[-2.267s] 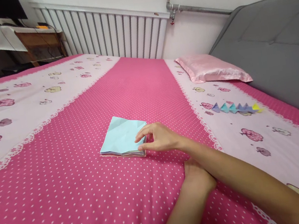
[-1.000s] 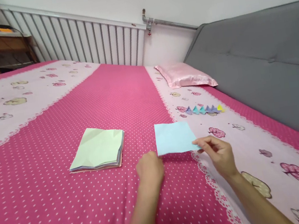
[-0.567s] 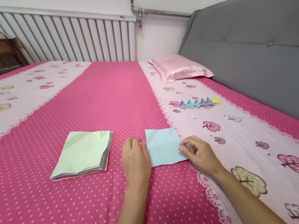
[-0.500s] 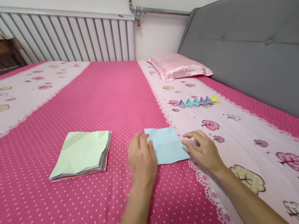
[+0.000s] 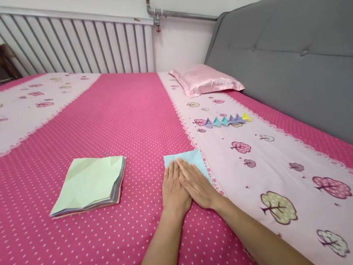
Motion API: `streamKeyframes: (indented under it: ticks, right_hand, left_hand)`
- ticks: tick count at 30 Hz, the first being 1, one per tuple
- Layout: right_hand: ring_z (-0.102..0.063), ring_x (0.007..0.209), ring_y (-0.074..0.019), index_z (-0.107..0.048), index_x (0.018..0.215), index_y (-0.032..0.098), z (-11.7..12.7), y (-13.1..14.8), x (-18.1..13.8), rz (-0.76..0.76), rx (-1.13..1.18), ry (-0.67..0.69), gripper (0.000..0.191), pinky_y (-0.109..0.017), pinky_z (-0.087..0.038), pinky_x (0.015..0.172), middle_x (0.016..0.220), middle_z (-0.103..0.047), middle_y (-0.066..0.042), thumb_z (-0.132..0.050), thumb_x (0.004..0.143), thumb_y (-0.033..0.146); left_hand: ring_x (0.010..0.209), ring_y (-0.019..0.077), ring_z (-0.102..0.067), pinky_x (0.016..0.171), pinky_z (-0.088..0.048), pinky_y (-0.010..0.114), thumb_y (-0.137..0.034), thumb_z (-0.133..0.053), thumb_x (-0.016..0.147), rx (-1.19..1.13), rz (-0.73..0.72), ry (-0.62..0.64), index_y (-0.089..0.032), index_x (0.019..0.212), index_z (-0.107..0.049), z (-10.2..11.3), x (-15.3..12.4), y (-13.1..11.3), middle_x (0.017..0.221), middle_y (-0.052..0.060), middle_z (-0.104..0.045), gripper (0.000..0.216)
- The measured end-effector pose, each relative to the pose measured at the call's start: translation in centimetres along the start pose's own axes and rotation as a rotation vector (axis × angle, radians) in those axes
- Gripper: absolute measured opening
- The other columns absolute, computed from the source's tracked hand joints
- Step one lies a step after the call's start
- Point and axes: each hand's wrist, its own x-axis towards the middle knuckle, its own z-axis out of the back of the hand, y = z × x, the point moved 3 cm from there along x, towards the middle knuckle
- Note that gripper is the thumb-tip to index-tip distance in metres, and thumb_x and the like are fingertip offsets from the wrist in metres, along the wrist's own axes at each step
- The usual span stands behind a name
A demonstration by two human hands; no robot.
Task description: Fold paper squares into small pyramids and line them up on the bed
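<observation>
- Currently the left hand (image 5: pixel 175 193) and right hand (image 5: pixel 198 183) lie flat, fingers straight and drawn together, the right overlapping the left; neither pinches anything.
- Directly beneath both, equally near, is the light-blue, square-looking paper sheet (image 5: pixel 196 157), with no clear long axis, well in from the far edge of the pink dotted bed (image 5: pixel 127 113).
- Leftward, apart: the green-topped square paper stack (image 5: pixel 87 181).
- Toward the bed's headboard edge: the row of small folded paper pieces (image 5: pixel 224 121).
</observation>
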Motion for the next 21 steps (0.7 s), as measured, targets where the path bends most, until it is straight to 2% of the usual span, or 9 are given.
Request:
streamKeyframes:
  ticks: [4,8,21]
  right_hand:
    - [-0.007,0.136,-0.0177,-0.011,0.142,0.018,0.2,-0.4,0.2,-0.087,-0.134,-0.006,0.058,-0.042,-0.009,0.111,0.148,-0.014,-0.004,-0.010,0.091,0.047]
    - [-0.007,0.136,-0.0193,-0.016,0.141,0.016,0.4,-0.8,0.5,-0.136,-0.229,-0.011,0.060,-0.043,-0.008,0.110,0.148,-0.016,-0.003,-0.010,0.091,0.049]
    - [-0.007,0.135,-0.0282,-0.021,0.140,0.016,1.2,-3.1,0.5,-0.372,-0.348,-0.143,0.062,-0.050,-0.004,0.107,0.148,-0.015,-0.008,-0.020,0.089,0.051]
  left_hand:
    - [0.133,0.0247,-0.018,0.109,-0.014,0.043,-0.026,-0.027,0.087,0.022,0.030,0.052,-0.008,0.136,-0.029,0.6,0.2,0.0,0.142,0.013,-0.029,0.052]
    - [0.133,0.0244,-0.020,0.108,-0.015,0.043,-0.027,-0.024,0.088,0.013,0.102,0.050,-0.012,0.135,-0.033,0.8,0.4,0.4,0.142,0.011,-0.030,0.050]
    - [0.132,0.0272,-0.021,0.107,-0.014,0.045,-0.038,-0.029,0.087,0.088,0.333,-0.081,-0.015,0.135,-0.035,0.6,0.2,2.6,0.142,0.013,-0.031,0.053]
